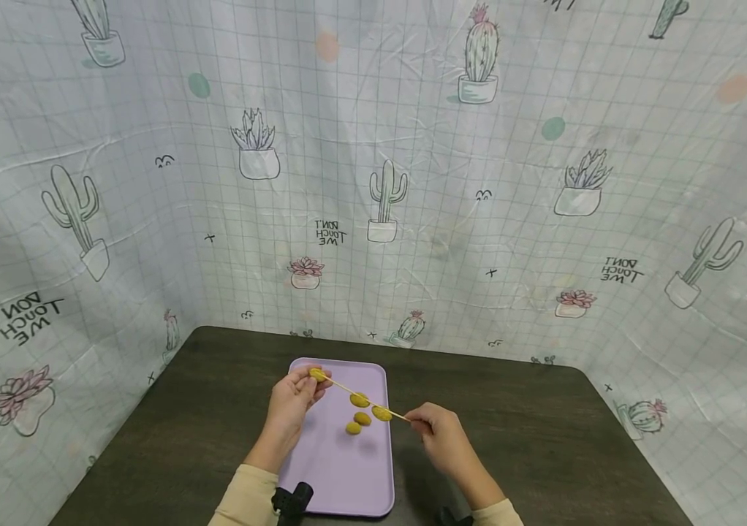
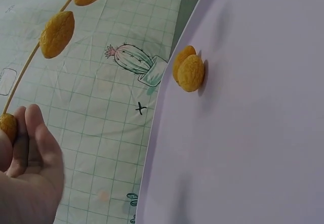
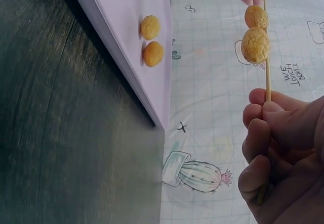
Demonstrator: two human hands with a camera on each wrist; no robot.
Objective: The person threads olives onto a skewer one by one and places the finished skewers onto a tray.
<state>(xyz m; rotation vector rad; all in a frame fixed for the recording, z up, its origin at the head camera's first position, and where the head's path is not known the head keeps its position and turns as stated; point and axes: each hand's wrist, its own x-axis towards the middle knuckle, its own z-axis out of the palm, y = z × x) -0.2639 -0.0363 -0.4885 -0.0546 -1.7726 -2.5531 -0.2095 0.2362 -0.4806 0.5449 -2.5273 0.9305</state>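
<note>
A thin wooden skewer (image 1: 339,384) slants across above the tray, with two wrinkled yellow oval pieces (image 3: 255,45) threaded along it. My right hand (image 1: 442,437) grips the skewer near its lower end, thumb and fingers curled round it; the butt pokes out below the fingers in the right wrist view. At the far tip, my left hand (image 1: 291,405) pinches a third yellow piece (image 1: 317,374) between thumb and fingers. Two more loose yellow pieces (image 1: 357,423) lie side by side on the lilac tray (image 1: 347,475), under the skewer.
The tray lies on a dark wooden table (image 1: 512,416). A pale checked curtain (image 1: 439,277) printed with cacti hangs behind the table and along both sides. Dark wrist straps (image 1: 292,501) and cream sleeves show at the lower edge.
</note>
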